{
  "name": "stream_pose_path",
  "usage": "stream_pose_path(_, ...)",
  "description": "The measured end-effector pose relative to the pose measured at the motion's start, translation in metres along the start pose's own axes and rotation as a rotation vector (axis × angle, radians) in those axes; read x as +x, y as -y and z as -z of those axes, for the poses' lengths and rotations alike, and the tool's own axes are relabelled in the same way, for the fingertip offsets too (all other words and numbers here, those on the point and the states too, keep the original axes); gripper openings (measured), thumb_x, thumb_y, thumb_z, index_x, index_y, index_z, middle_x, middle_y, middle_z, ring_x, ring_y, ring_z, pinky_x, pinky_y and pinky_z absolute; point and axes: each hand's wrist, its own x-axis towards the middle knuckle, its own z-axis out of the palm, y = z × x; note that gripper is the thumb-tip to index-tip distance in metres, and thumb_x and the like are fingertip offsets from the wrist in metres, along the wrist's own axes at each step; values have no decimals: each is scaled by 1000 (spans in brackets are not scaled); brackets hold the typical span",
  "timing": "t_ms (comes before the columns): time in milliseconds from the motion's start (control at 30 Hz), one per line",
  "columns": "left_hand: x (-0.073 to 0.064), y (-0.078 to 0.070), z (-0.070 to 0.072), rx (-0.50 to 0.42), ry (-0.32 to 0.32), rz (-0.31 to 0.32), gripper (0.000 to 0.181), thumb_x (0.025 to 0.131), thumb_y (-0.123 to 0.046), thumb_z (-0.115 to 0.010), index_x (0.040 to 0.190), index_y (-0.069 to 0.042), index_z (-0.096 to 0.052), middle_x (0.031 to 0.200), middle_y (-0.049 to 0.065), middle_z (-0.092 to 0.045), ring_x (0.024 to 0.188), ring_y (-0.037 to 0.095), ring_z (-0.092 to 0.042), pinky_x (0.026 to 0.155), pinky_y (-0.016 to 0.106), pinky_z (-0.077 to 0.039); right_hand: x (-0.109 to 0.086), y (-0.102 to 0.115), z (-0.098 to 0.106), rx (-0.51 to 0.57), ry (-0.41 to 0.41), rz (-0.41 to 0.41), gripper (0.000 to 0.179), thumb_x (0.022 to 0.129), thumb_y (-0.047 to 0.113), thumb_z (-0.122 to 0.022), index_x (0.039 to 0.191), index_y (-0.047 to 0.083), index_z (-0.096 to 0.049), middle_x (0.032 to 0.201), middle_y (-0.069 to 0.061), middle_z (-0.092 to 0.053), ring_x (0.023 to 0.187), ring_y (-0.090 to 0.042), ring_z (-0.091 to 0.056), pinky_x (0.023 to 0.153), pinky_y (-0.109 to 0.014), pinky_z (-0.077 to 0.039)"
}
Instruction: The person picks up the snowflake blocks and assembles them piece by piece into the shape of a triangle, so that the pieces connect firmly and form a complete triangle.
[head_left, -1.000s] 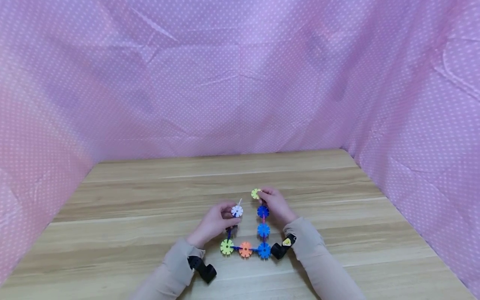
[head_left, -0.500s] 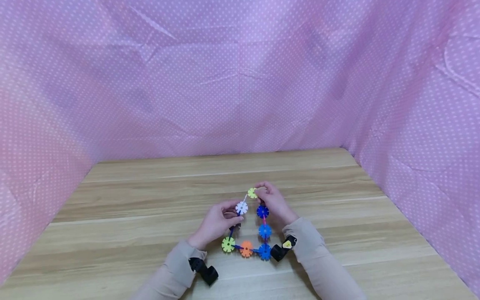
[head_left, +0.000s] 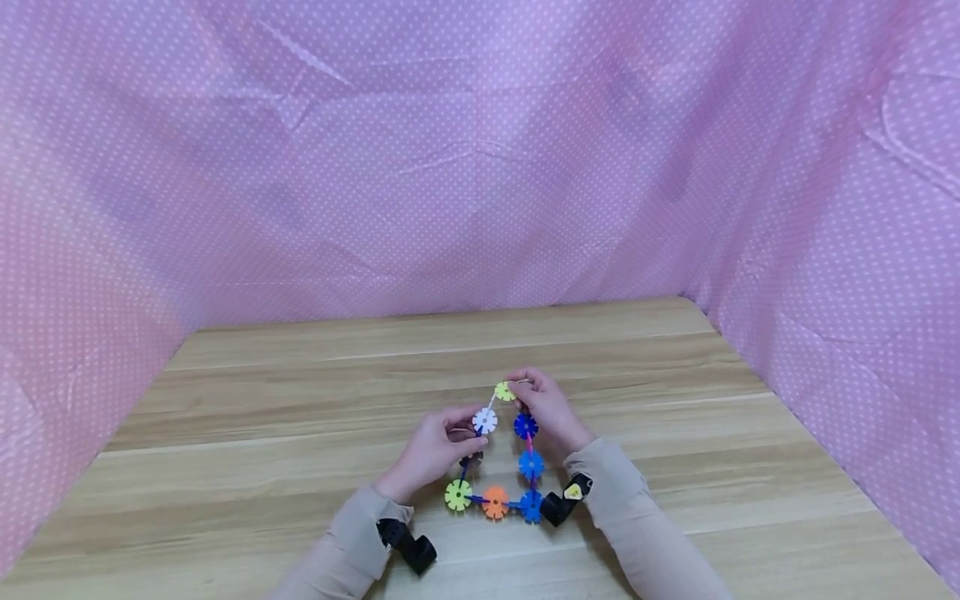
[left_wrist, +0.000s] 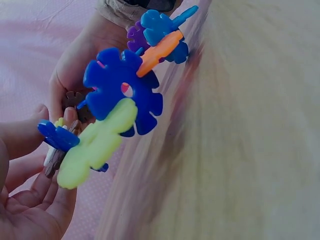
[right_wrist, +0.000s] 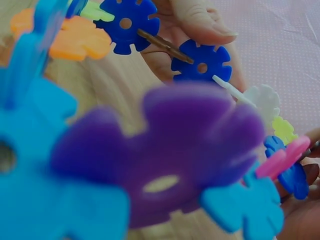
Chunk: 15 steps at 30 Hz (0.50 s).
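Note:
A chain of slotted plastic snowflake discs (head_left: 495,502) bends into a near-ring between the two hands. My left hand (head_left: 431,446) grips its left side, thumb and fingers beside a white disc (head_left: 485,420); a blue disc (right_wrist: 202,61) sits by the thumb in the right wrist view. My right hand (head_left: 551,410) pinches a yellow disc (head_left: 504,391) at the far end. An edge-on white disc reaches from the first white one to the yellow one and appears to touch it. Dark-blue (head_left: 526,427), light-blue (head_left: 531,464) and yellow-green (head_left: 458,495) discs make up other parts.
A wooden table (head_left: 300,400) lies beneath the hands. Pink dotted cloth (head_left: 465,167) hangs at the back and both sides. A black wrist camera (head_left: 408,546) sits on the left sleeve, another (head_left: 564,502) on the right.
My left hand has brought the white discs right, up to the yellow disc. My right hand has shifted slightly left with the yellow disc. The gap between these ends has closed.

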Motion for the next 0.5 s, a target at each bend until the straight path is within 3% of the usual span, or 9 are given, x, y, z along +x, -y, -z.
stream_pose_path(233,-1,1,2,44,37,-20,49,86,-8,-69,130,3,-53,119,18,-61,100,26,-64,84,25,-54,0,-3,1,-1,17,52,30,92,9,-56,118,-7,-55,73,3,-53,65,-9,-46,60,-18,-40)
stream_pose_path(500,-1,4,3,117,78,-39,48,87,-10,-67,133,-1,-52,129,18,-57,105,24,-61,88,31,-52,3,-6,2,-10,26,58,31,92,6,-54,120,-8,-55,77,-1,-58,70,-11,-49,63,-18,-42)
